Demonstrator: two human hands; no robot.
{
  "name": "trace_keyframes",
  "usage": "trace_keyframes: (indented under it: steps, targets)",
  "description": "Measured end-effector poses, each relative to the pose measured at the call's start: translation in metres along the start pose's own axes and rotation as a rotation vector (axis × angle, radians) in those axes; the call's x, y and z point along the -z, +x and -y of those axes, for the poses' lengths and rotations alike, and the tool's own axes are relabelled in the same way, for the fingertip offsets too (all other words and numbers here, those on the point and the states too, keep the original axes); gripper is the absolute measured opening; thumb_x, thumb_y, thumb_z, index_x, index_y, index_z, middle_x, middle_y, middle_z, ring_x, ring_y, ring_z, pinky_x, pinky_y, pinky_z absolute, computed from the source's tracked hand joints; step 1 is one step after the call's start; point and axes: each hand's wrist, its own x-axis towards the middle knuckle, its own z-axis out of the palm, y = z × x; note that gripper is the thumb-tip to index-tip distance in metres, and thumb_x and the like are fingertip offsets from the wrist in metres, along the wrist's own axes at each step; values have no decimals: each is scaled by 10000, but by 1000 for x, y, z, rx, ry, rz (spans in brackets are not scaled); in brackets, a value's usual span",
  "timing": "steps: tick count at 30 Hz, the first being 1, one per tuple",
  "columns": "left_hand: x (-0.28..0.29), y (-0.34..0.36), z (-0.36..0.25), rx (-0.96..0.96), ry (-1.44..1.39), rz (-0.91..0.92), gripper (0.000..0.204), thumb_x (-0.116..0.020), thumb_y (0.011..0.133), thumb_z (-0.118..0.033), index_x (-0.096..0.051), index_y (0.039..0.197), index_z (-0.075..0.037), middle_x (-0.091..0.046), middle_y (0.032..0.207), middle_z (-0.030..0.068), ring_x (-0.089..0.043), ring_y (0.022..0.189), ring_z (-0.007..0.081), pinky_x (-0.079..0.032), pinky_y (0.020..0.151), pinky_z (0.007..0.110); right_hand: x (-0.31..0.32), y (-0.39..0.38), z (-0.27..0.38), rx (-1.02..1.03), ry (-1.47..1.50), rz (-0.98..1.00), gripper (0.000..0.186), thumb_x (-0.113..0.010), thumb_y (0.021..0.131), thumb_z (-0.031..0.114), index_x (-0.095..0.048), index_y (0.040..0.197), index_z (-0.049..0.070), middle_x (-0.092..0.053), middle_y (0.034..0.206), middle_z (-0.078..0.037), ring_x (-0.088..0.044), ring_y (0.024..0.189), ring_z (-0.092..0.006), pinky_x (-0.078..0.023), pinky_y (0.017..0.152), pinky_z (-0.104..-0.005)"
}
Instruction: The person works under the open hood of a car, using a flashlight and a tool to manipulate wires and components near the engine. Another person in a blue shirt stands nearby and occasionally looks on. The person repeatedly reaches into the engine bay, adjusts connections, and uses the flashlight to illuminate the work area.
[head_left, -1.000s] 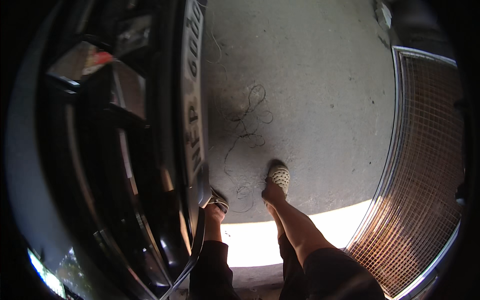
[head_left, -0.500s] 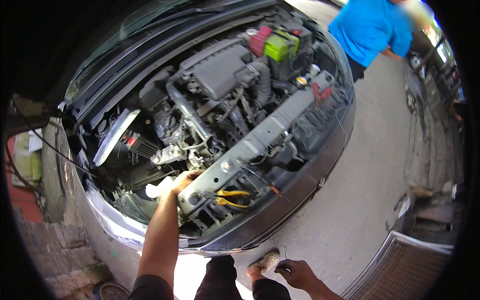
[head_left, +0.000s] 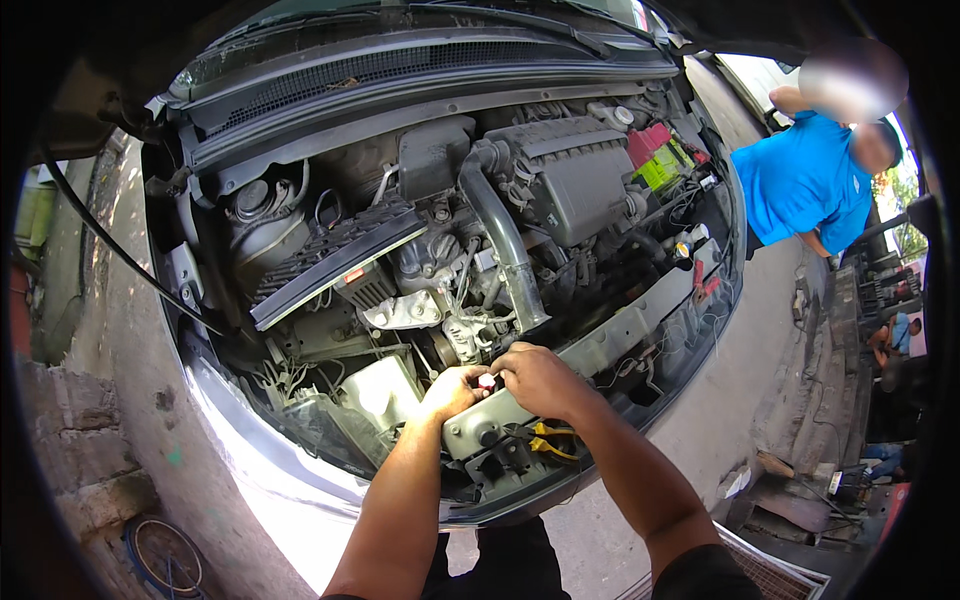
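My left hand [head_left: 455,392] and my right hand [head_left: 538,380] meet at the inner edge of the grey front crossmember [head_left: 610,330] of a car's engine bay. A small red piece with a white top [head_left: 487,382] shows between them, too small to identify. My left fingers are closed at it. My right hand is closed too, its fingertips bent down beside the piece; what they hold is hidden. Yellow-handled pliers [head_left: 552,441] lie on the front structure, close to my right wrist. Behind my hands are the engine's metal parts [head_left: 470,335] and a silver-grey pipe [head_left: 505,255].
A long dark module with a pale edge [head_left: 340,270] leans across the left engine bay. A yellow-green and red battery [head_left: 660,165] sits at the far right. Beyond the car stands a person in a blue shirt [head_left: 805,185]. A metal grille [head_left: 765,570] lies low at the right.
My right hand has come up from low beside my leg, where it held a thin dark wire, to join my left hand. The view has shifted, and the red piece now shows between my fingers.
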Motion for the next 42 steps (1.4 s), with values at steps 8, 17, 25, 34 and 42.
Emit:
trace_keyframes:
  steps: [8,17,25,34,42]
  targets:
    - [7,-7,4,62,5,-43,470,-865,884,-160,-750,1332,-76,-802,1194,164,-767,1059,262,-580,963,372,-10,50,12,-184,-140,295,252,-727,930,200,-801,1120,53,-766,1069,-226,-740,1026,-414,-592,904,-490]
    - [6,-7,-1,74,-80,-43,462,-847,855,-72,-765,1310,-74,-797,1188,192,-769,1078,310,-572,982,389,-30,50,-1,-274,-178,336,275,-720,969,260,-790,1090,23,-745,1141,-226,-718,1100,-422,-569,963,-512]
    - [6,-6,-4,98,-110,-14,460,-850,854,-87,-770,1308,-85,-799,1187,185,-772,1071,305,-572,980,389,-27,53,2,-336,-199,338,328,-795,918,313,-805,1050,13,-771,1072,-237,-743,1047,-429,-591,930,-507]
    - [8,-7,-9,109,-48,-1,445,-851,861,-101,-775,1299,-101,-801,1172,182,-774,1056,312,-574,972,396,-24,54,5,-344,-167,366,334,-776,938,324,-802,1048,10,-771,1041,-247,-745,1032,-431,-589,918,-509]
    - [10,-8,-12,110,-55,-3,442,-849,866,-93,-773,1301,-97,-803,1162,186,-772,1046,306,-574,972,395,-24,53,3,-356,-136,364,331,-764,952,311,-799,1064,2,-768,1034,-267,-745,1028,-441,-584,916,-526]
